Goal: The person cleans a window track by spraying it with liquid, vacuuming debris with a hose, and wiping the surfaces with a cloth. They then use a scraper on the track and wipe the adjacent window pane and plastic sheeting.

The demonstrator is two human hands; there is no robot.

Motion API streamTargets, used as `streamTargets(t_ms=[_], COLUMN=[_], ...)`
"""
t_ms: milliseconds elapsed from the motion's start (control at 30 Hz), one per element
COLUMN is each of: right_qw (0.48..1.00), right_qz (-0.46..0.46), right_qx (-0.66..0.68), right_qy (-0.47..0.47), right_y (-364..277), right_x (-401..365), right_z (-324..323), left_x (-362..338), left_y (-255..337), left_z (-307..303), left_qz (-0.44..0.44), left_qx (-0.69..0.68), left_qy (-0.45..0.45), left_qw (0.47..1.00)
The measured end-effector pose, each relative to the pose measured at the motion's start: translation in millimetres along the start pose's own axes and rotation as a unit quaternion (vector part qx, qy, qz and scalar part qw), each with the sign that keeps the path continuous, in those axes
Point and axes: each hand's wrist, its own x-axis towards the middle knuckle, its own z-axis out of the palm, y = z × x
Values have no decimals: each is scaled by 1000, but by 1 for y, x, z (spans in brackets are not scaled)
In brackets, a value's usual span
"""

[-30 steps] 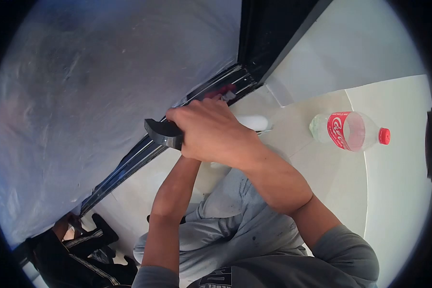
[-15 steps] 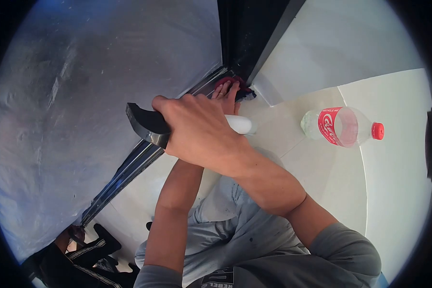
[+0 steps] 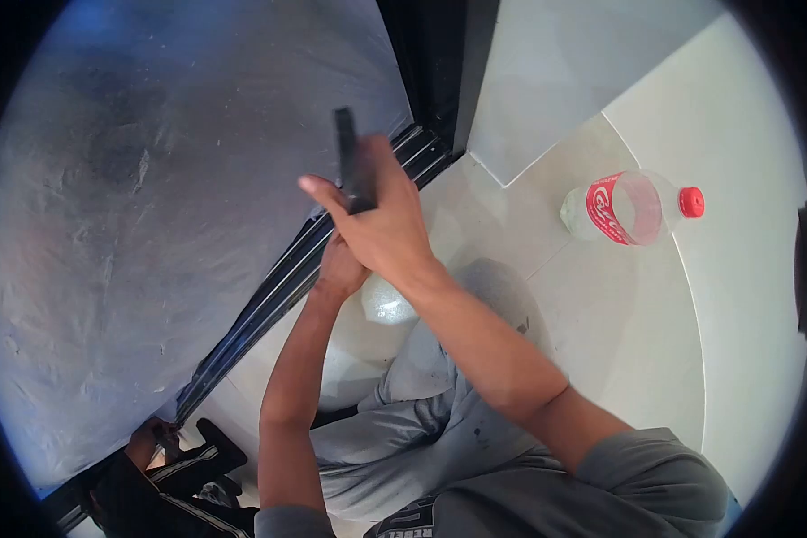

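My right hand (image 3: 387, 220) is wrapped round a blurred tool with a black head (image 3: 356, 170), its thumb sticking out to the left. It looks like a spray bottle. A pale, shiny rounded end (image 3: 390, 302) shows below my wrists and seems to belong to it. My left hand (image 3: 341, 267) is underneath, beside the black metal track (image 3: 282, 291). My right hand covers its fingers, so I cannot see what it holds. Grey plastic sheeting (image 3: 170, 197) hangs along the far side of the track.
A clear plastic bottle with a red label and cap (image 3: 637, 208) lies on the pale tiled floor (image 3: 601, 332) to the right. A dark upright frame (image 3: 439, 81) meets the white wall (image 3: 565, 81). Another person's hand (image 3: 148, 441) and black striped clothing (image 3: 188, 484) show bottom left.
My left hand has drawn back along the track from the corner, where it pressed a dark red cloth; the cloth no longer shows. My right hand has turned the black head upward.
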Motion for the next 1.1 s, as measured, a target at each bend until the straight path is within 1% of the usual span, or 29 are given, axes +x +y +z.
streamTargets(t_ms=[33,67,100,200,300,333,400,433,533,633,733,833,933,1033,1100], right_qw=[997,988,973,938,915,911,898,890,873,886,892,890,880,878,881], right_qz=[28,59,91,151,196,210,247,266,341,323,297,299,322,314,315], right_qx=[57,114,171,207,197,164,143,132,171,162,133,135,153,133,143], right_qy=[41,83,124,234,292,315,336,346,304,291,313,315,313,335,323], right_y=[6,23,42,93,105,111,119,123,128,132,134,136,140,140,140], right_x=[-7,-14,-21,-21,-10,-6,2,5,10,14,13,13,15,13,14], right_z=[2,8,15,29,33,35,36,36,32,34,38,38,38,39,38], left_x=[-15,-31,-45,-77,-98,-101,-104,-105,-104,-103,-104,-104,-103,-104,-104], left_y=[-3,-8,-11,-23,-22,-25,-28,-28,-28,-23,-29,-30,-27,-32,-34], left_z=[-8,-19,-26,-28,-32,-31,-29,-28,-26,-29,-26,-26,-26,-24,-23], left_qz=[-1,34,69,42,-45,-62,-71,-76,-85,-96,-88,-82,-91,-90,-93], left_qx=[30,146,258,258,206,188,175,168,157,149,152,149,146,141,143], left_qy=[-9,-25,-41,10,32,35,47,52,59,51,57,63,60,68,70], left_qw=[999,988,963,965,977,980,981,982,982,983,983,984,983,983,983])
